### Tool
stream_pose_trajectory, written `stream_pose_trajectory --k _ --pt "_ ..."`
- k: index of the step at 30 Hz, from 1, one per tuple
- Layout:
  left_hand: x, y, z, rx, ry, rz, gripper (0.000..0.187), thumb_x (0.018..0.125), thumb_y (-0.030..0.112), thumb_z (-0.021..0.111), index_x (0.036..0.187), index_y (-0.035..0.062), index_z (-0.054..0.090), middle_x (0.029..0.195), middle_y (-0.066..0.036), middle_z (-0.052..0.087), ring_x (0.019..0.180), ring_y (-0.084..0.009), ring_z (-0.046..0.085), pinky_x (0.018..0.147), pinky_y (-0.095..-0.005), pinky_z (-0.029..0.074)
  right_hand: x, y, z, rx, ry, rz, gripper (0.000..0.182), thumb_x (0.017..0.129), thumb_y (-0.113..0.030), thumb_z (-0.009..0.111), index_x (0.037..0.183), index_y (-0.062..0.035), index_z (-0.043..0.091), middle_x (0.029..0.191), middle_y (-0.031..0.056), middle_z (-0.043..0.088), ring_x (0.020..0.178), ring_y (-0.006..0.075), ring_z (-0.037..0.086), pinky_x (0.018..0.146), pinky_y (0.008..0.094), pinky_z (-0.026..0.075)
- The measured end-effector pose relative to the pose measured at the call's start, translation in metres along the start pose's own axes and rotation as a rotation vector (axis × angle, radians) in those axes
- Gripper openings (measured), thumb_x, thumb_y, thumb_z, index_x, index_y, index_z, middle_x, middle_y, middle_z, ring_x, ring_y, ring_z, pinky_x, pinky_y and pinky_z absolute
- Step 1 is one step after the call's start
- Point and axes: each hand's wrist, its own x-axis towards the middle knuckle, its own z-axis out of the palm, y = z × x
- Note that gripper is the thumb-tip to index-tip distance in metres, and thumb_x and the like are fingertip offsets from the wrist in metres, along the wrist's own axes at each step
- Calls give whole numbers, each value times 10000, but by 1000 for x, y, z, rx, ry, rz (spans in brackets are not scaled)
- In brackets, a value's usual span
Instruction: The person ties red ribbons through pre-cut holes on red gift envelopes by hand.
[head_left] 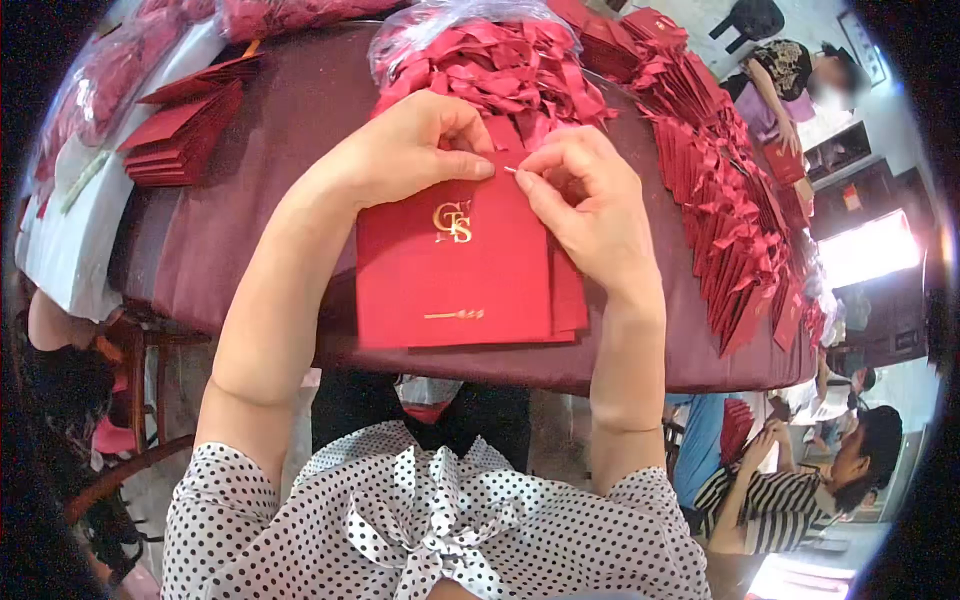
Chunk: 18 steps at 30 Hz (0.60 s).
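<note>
Several red cards or bags [455, 275] with gold lettering lie stacked at the table's near edge, in front of my body. My left hand [430, 150] is closed at the stack's top edge, thumb on the red surface and fingers curled behind it. Just right of it, my right hand [590, 195] pinches a small, thin whitish piece [511, 170] between thumb and forefinger, close to the top edge. Beyond both hands is a heap of red ribbons [500, 65] in clear plastic.
The round table has a dark red cloth [270, 130]. Red folded pieces [185, 135] stand at left, beside a white block [85, 220]. A long row of red bags with ribbons [715, 200] curves along the right. Other people sit or stand at right.
</note>
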Motion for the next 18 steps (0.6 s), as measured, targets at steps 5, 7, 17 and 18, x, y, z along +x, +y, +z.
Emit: stream_pose_trajectory --k 5,7,17,18 --pt "2 -3 12 140 144 60 124 805 65 649 861 8 554 787 26 562 750 -43 501 647 -201 410 0 -6 6 -39 66 2 94 757 -43 644 819 -15 580 906 107 581 737 229 594 610 306 485" --pt "1 -3 14 185 193 96 124 818 72 637 880 9 550 803 33 554 767 -37 494 668 -194 406 -1 -9 9 -178 132 -35 90 758 -31 641 817 -7 577 925 112 576 726 230 593 599 307 487" --pt "1 -8 6 -432 -35 -191 204 911 185 556 1022 15 577 933 37 590 881 -47 529 796 -191 417 -1 -8 11 -100 94 -19 85 768 -30 643 822 -7 582 906 100 584 704 196 587 587 271 480" --pt "-1 2 8 -463 12 -242 218 917 198 551 1033 17 581 948 32 595 890 -54 534 807 -199 419 -1 -7 10 -112 93 -28 83 769 -31 644 822 -10 584 898 99 586 705 194 587 588 272 481"
